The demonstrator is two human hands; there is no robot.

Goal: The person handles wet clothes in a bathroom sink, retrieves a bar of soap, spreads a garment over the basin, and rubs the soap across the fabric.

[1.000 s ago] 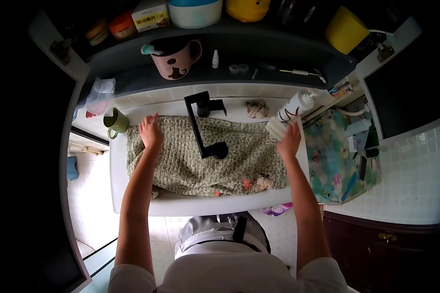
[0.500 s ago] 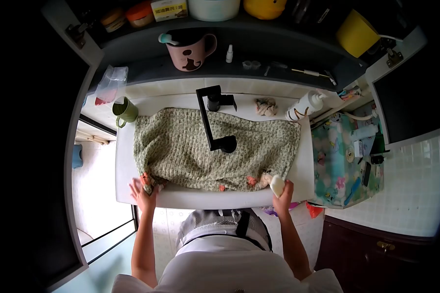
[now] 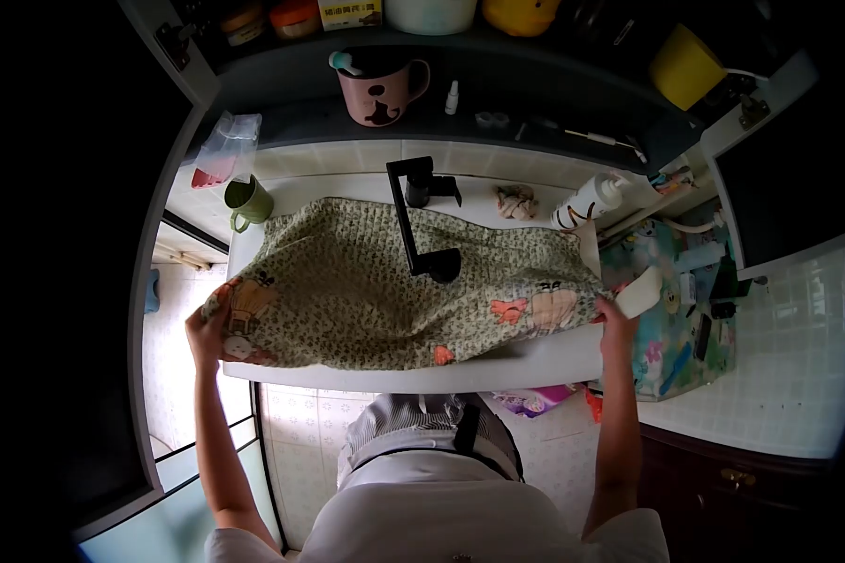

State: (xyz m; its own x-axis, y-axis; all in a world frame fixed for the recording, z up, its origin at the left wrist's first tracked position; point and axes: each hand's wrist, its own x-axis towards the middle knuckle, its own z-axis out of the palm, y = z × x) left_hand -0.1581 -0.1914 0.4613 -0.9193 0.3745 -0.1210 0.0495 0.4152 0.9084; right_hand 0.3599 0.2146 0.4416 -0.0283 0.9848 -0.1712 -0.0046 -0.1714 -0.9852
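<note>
A green quilted cloth [image 3: 347,281] with a small leafy print and orange and cream figures lies spread over the white sink [image 3: 394,378], hiding most of its basin. At the cloth's front left corner, my left hand [image 3: 207,330] has its fingers closed on the edge. My right hand [image 3: 618,327] grips the right edge, and a white oblong bar that looks like soap [image 3: 640,293] juts up from the same hand. Between the hands the cloth sags. The black faucet [image 3: 406,220] reaches over the cloth's middle.
A green cup [image 3: 247,203] stands at the sink's back left. A crumpled cloth [image 3: 515,202] and a white pump bottle [image 3: 591,201] are at the back right. Above, a dark shelf holds a pink mug [image 3: 377,96]. Bottles and small items lie on a patterned mat [image 3: 652,324] at right.
Both hands have moved outward and slightly up, drawing the cloth's front corners apart. The left hand's spread fingers have closed on the edge. The white bar has moved right with my right hand.
</note>
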